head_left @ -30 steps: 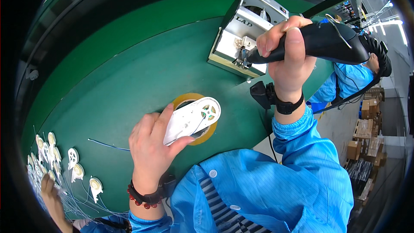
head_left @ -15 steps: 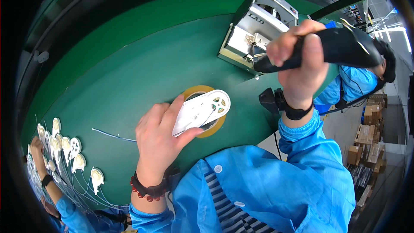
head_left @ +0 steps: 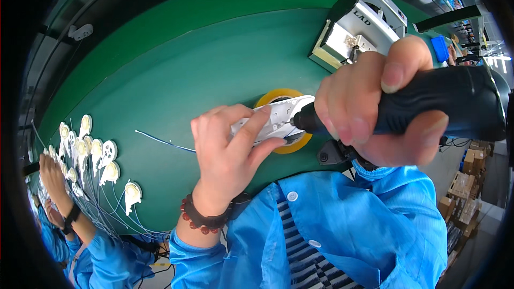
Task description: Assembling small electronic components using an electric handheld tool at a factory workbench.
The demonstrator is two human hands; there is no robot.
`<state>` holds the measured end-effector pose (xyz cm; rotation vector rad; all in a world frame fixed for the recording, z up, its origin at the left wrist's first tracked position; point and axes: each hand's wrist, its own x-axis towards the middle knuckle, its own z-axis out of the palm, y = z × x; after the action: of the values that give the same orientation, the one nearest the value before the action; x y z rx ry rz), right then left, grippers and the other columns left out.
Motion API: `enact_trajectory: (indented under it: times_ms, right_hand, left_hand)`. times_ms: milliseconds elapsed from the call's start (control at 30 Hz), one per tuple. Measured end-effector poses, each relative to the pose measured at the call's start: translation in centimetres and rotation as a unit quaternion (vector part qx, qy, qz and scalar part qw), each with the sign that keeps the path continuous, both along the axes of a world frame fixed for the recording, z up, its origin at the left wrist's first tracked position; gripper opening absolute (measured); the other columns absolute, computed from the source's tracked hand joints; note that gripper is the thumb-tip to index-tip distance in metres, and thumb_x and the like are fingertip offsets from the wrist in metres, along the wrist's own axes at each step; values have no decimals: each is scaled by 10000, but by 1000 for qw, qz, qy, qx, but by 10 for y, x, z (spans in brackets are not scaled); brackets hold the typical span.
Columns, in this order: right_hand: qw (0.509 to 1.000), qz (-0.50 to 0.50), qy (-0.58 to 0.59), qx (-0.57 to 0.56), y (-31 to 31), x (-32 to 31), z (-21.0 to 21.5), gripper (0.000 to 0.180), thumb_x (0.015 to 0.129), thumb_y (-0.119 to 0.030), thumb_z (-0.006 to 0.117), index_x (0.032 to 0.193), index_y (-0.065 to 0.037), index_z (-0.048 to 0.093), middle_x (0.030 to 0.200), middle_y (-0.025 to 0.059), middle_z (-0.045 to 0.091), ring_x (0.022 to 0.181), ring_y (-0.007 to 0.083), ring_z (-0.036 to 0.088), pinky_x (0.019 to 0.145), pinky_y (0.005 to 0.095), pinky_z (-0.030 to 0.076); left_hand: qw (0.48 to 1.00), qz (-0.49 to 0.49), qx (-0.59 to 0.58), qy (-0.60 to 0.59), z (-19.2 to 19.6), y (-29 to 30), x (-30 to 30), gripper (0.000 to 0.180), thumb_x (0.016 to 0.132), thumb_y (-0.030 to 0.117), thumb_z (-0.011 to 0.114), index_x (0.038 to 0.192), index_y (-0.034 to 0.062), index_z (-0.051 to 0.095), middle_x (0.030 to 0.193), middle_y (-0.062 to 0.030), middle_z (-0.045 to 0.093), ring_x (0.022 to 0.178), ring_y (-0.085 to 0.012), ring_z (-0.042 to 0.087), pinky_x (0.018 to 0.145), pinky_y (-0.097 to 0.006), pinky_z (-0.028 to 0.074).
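A white oblong plastic housing (head_left: 276, 113) lies tilted over a roll of yellow tape (head_left: 301, 143) on the green bench. My left hand (head_left: 227, 142) grips the housing's left end between thumb and fingers. A thin blue-grey cable (head_left: 163, 142) runs out to the left from under that hand. In my right hand (head_left: 369, 104) is a black electric screwdriver (head_left: 450, 101), fingers wrapped round its body. Its tip meets the housing's inner face or stops just short of it; a screw there is too small to make out.
A metal-cased screw feeder (head_left: 350, 29) stands at the back right. Several white cable-reel parts (head_left: 85, 147) with trailing cables lie at the left, by a co-worker's hand (head_left: 53, 179). A blue bin (head_left: 440, 48) sits far right, above stacked cartons (head_left: 471, 163).
My right hand has brought the screwdriver down and toward me, from beside the screw feeder to the housing. The housing has tilted in my left hand. The whole view has shifted.
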<state>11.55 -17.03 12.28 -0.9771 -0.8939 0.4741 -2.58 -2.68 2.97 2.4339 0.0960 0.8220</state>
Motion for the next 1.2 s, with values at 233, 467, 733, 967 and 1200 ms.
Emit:
enact_trajectory:
  times_ms: [233,467,733,967,1200]
  right_hand:
    - [988,146,-43,-11,6,7,4,535,962,-548,603,1156,-90,407,746,43,569,584,159,540,562,318,458]
    - [995,98,-34,-15,10,-6,3,518,964,-515,622,1159,-80,420,763,58,579,594,164,551,565,320,461]
    - [996,83,-26,-10,8,-11,2,520,953,-498,652,1151,-72,428,776,68,598,609,168,561,584,338,463]
    - [991,-75,-99,-55,4,9,-3,482,977,-489,616,1128,-70,432,705,46,552,559,157,528,551,327,446]
    - [986,-104,-111,-61,1,13,-13,462,975,-426,648,1145,-46,448,696,72,555,576,160,539,558,326,458]
  left_hand:
    - [998,15,-14,-58,1,-2,-2,345,612,137,869,925,136,724,928,8,631,868,-216,576,786,-363,373]
    - [998,1,-26,-64,1,-2,-3,265,613,74,844,840,113,713,847,8,619,773,-206,564,737,-365,365]
    - [998,-18,-37,-38,3,-4,-4,383,663,189,853,1009,84,726,924,-21,622,835,-225,566,753,-368,375]
    - [997,20,-15,75,3,-6,-2,648,636,364,851,1184,54,695,1084,-71,610,992,-273,537,854,-403,396]
    - [996,26,12,81,2,-6,-1,603,655,357,855,1167,77,705,1097,-41,613,1009,-242,553,804,-393,370]
